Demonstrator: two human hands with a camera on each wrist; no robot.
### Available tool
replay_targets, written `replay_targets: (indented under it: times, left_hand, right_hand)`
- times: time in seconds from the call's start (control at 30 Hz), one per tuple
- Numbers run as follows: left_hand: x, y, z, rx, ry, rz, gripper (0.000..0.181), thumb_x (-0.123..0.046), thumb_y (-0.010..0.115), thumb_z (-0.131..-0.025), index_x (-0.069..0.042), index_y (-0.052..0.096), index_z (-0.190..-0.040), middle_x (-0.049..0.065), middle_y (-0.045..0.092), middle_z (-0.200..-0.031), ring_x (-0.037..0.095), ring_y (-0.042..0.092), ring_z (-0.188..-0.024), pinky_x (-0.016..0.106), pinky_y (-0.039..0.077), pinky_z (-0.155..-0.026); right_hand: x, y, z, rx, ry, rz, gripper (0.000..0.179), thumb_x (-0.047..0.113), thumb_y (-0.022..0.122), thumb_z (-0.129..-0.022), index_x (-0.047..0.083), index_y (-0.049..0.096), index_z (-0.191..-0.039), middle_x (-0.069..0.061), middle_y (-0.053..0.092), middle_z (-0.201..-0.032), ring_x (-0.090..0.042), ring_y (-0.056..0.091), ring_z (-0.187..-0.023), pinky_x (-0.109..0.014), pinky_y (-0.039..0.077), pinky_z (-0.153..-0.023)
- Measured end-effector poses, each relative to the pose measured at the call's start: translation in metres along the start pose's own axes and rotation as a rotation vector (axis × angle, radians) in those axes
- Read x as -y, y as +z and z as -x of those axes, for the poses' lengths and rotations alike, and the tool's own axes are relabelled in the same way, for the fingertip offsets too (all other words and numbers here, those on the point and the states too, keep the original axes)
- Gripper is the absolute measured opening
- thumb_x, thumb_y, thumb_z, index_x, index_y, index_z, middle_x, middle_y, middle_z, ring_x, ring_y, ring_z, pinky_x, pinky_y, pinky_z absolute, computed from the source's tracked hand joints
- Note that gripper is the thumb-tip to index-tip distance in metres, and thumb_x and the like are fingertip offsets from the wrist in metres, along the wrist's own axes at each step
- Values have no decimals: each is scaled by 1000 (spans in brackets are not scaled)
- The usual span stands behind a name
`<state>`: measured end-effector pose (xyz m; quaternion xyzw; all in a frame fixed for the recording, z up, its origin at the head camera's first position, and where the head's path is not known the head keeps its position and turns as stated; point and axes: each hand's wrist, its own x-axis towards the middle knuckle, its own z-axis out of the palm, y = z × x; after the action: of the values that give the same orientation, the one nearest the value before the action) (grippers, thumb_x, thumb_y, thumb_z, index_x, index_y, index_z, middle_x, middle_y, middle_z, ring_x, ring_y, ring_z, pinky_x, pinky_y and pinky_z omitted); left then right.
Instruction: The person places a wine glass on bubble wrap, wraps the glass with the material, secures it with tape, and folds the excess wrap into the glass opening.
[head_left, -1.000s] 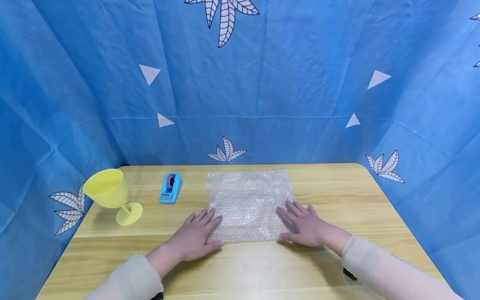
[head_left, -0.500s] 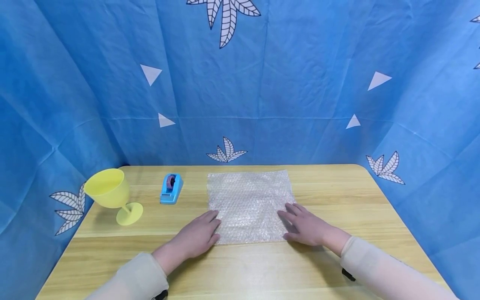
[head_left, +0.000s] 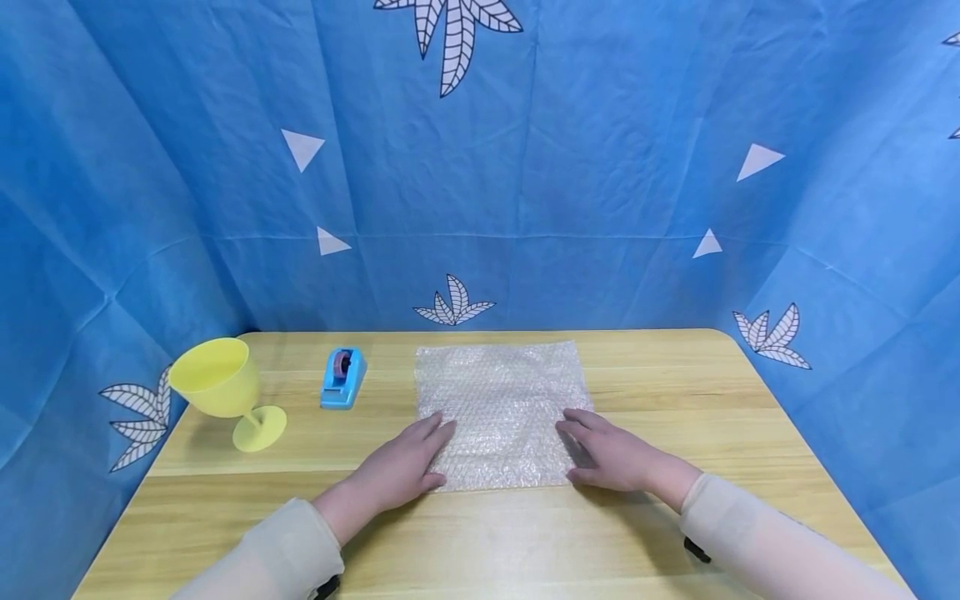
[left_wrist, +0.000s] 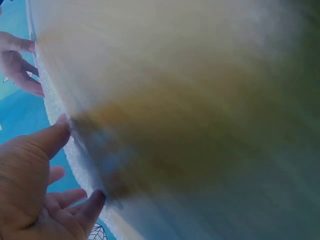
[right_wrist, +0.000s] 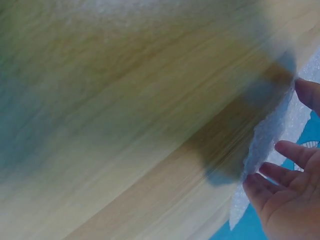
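Observation:
A sheet of bubble wrap [head_left: 502, 408] lies flat on the wooden table [head_left: 495, 542], in the middle of the head view. At its near left corner my left hand [head_left: 400, 468] touches the edge, thumb and fingers spread apart. My right hand [head_left: 618, 458] rests its fingertips on the right edge, thumb near the front corner. In the left wrist view, the thumb and a finger of the left hand [left_wrist: 35, 175] meet the sheet's border. The right wrist view shows the right hand [right_wrist: 292, 192] with fingertips on the bubble wrap [right_wrist: 270, 135] and thumb well apart from them.
A yellow goblet [head_left: 217, 379] stands at the table's left side. Between it and the sheet is a blue tape dispenser [head_left: 342, 379] with a roll in it. A blue patterned cloth [head_left: 585, 167] hangs behind and along both sides of the table.
My left hand drew its fingers together, then shifted slightly right onto the sheet. The right hand's fingers bent in a little at the edge. The sheet's near edge slid slightly toward me.

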<state>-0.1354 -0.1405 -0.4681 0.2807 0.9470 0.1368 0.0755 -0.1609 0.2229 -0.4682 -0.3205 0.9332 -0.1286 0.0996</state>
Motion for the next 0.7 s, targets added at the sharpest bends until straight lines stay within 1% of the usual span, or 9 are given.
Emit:
replay_targets:
  times: [0.07,0.2,0.33,0.43,0.53,0.63,0.7]
  left_hand:
    - [-1,-1,0,24,0,-4,65,-33,70,-94,-1,48,-146,23,36,-156,40,35,-143,50,33,-116]
    - [-3,-4,0,62,12,-24,60,-31,70,-94,3,53,-140,23,38,-154,39,33,-144,48,31,-117]
    - [0,-4,1,77,20,20,62,-30,73,-92,4,52,-139,24,37,-155,39,33,-144,48,31,-117]
    - [3,-3,1,69,32,56,62,-30,76,-90,3,53,-137,25,37,-154,40,34,-143,49,32,-116]
    - [7,-2,2,63,48,72,61,-30,76,-89,0,54,-137,25,37,-154,41,35,-143,50,33,-116]
    - [8,-3,3,75,55,80,61,-32,75,-90,-7,53,-142,24,35,-156,41,34,-143,51,35,-114]
    - [9,-4,4,90,57,78,60,-34,73,-92,-12,53,-145,23,33,-157,41,33,-144,51,36,-113]
  right_hand:
    - [0,-1,1,1,-4,0,78,38,75,-89,0,43,-148,-26,33,-156,-43,36,-141,-54,33,-114]
    - [1,-1,2,2,-11,2,79,41,75,-88,1,43,-149,-26,33,-156,-44,35,-140,-56,33,-114]
    - [2,0,4,11,-9,0,84,47,76,-86,3,42,-150,-26,32,-156,-45,33,-141,-56,31,-115]
    - [2,0,6,23,-8,4,87,51,74,-86,4,41,-151,-25,31,-157,-46,32,-142,-58,30,-115]
    - [2,0,6,24,-14,20,82,51,70,-89,5,42,-151,-24,33,-157,-46,33,-141,-59,31,-114]
    - [1,-1,7,16,-25,38,74,47,67,-93,5,44,-150,-23,36,-155,-46,35,-140,-59,31,-114]
    - [1,-1,7,8,-39,48,70,43,68,-94,5,45,-149,-24,38,-153,-46,37,-139,-59,32,-114]
